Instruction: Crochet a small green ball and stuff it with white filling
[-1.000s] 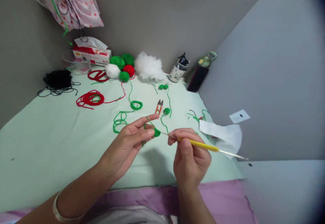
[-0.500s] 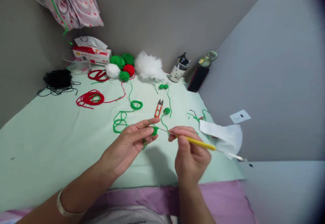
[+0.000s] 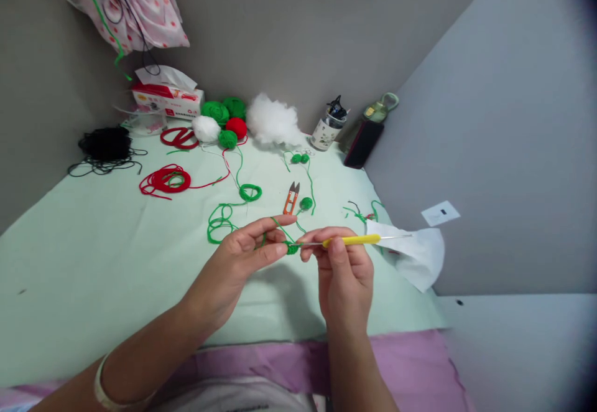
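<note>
My left hand (image 3: 242,253) pinches a small green crochet piece (image 3: 291,248) between thumb and fingers, with green yarn running up over the raised index finger. A yellow-handled crochet hook (image 3: 354,240) lies in the closed fingers of my right hand (image 3: 346,275), and its thin metal tip reaches to the green piece. The hook is nearly level. Just beyond my fingertips are orange thread snips (image 3: 291,199) and a small green crocheted ball (image 3: 306,203). Loops of green yarn (image 3: 220,225) lie on the table left of them.
Yarn balls (image 3: 215,113), white stuffing (image 3: 273,121), a tissue pack (image 3: 168,99) and a pen cup (image 3: 329,127) line the back wall. Black yarn (image 3: 105,144), red scissors (image 3: 179,138) and coiled red yarn (image 3: 168,179) lie left. A phone (image 3: 364,144) leans against a bottle (image 3: 380,108); white paper (image 3: 415,253) lies right.
My right hand has turned the hook from a slant to nearly level and come closer to my left hand. The green piece has shifted slightly right and down.
</note>
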The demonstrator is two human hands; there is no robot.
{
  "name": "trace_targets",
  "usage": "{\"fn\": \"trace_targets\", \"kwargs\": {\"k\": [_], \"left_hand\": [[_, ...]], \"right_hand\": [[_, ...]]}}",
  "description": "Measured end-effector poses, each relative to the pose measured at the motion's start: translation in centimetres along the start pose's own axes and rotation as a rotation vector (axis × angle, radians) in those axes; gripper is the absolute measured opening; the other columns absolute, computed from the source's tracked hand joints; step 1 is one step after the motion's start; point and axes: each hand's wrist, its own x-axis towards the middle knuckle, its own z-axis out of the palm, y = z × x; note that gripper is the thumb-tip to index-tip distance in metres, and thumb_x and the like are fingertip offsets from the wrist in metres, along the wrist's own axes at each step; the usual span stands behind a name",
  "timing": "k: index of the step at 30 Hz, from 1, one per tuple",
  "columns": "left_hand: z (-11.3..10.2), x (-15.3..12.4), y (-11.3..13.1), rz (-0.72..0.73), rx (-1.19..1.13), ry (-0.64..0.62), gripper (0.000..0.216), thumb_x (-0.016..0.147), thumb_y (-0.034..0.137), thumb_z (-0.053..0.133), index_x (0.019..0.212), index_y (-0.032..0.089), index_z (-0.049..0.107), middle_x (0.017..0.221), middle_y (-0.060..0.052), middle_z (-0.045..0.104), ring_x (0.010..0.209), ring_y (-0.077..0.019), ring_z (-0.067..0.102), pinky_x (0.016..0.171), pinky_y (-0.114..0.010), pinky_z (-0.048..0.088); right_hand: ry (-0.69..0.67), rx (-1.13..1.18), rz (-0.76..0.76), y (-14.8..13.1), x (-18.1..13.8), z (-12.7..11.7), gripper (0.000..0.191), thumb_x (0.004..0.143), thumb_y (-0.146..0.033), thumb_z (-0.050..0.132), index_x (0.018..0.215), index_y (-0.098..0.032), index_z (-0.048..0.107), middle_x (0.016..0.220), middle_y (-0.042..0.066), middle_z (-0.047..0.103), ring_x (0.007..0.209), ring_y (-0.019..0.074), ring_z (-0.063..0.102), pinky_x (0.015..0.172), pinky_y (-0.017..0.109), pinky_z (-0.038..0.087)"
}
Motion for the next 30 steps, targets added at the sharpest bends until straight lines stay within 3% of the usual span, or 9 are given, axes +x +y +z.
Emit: {"fn": "trace_targets", "kwargs": {"k": [5, 10, 12, 18, 22, 27, 30], "left_hand": [[0.0, 0.0, -0.2, 0.064, 0.087, 0.032, 0.032, 0.083, 0.029, 0.084, 0.115, 0.037, 0.084, 0.092, 0.000, 0.060, 0.096, -0.0185, 0.052, 0.094, -0.031, 0.041], [0.2, 0.0, -0.9, 0.172, 0.202, 0.083, 0.038, 0.087, 0.029, 0.084, 0.122, 0.043, 0.080, 0.093, 0.002, 0.062, 0.099, -0.0176, 0.054, 0.098, -0.030, 0.039], [0.1, 0.0, -1.1, 0.186, 0.206, 0.095, 0.038, 0.087, 0.030, 0.083, 0.123, 0.043, 0.079, 0.091, 0.003, 0.062, 0.099, -0.0175, 0.056, 0.101, -0.031, 0.038], [-0.2, -0.1, -1.0, 0.256, 0.285, 0.114, 0.035, 0.087, 0.031, 0.082, 0.121, 0.042, 0.080, 0.091, 0.003, 0.066, 0.106, -0.0192, 0.059, 0.108, -0.034, 0.036], [0.0, -0.2, -0.6, 0.306, 0.398, 0.169, 0.037, 0.086, 0.024, 0.080, 0.118, 0.042, 0.081, 0.089, 0.004, 0.067, 0.103, -0.0194, 0.059, 0.110, -0.036, 0.035], [-0.2, -0.3, -0.7, 0.262, 0.363, 0.120, 0.038, 0.086, 0.031, 0.082, 0.122, 0.044, 0.080, 0.092, 0.004, 0.068, 0.104, -0.0194, 0.061, 0.108, -0.036, 0.038], [-0.4, -0.2, -1.0, 0.255, 0.348, 0.113, 0.038, 0.086, 0.031, 0.083, 0.122, 0.042, 0.080, 0.093, 0.003, 0.068, 0.105, -0.0197, 0.061, 0.109, -0.036, 0.038]], "right_hand": [[0.000, -0.237, -0.131, -0.5, -0.9, 0.1, 0.021, 0.107, -0.022, 0.052, 0.104, -0.023, 0.073, 0.095, 0.004, 0.078, 0.077, 0.0155, 0.074, 0.071, 0.032, 0.062], [-0.115, -0.562, -0.527, -0.2, -1.3, -0.1, 0.026, 0.104, -0.012, 0.051, 0.119, -0.024, 0.067, 0.098, 0.007, 0.078, 0.090, 0.0210, 0.075, 0.072, 0.037, 0.064], [-0.151, -0.601, -0.615, 0.0, -1.2, -0.2, 0.025, 0.103, -0.012, 0.051, 0.120, -0.022, 0.066, 0.096, 0.009, 0.077, 0.091, 0.0218, 0.076, 0.070, 0.037, 0.064], [-0.116, -0.451, -0.496, 0.6, -1.4, -0.5, 0.029, 0.101, -0.004, 0.051, 0.117, -0.021, 0.068, 0.100, 0.008, 0.077, 0.092, 0.0211, 0.075, 0.072, 0.037, 0.064], [-0.131, -0.439, -0.507, 0.6, -1.5, -0.4, 0.028, 0.101, -0.005, 0.052, 0.118, -0.020, 0.069, 0.100, 0.008, 0.078, 0.091, 0.0212, 0.075, 0.073, 0.038, 0.064], [-0.028, -0.348, -0.423, 0.1, -1.4, 0.1, 0.023, 0.106, -0.014, 0.049, 0.111, -0.023, 0.070, 0.095, 0.006, 0.078, 0.080, 0.0191, 0.073, 0.064, 0.035, 0.062], [-0.035, -0.361, -0.409, 0.2, -1.4, 0.1, 0.023, 0.105, -0.014, 0.050, 0.111, -0.023, 0.070, 0.096, 0.006, 0.078, 0.083, 0.0196, 0.073, 0.066, 0.036, 0.063]]}}
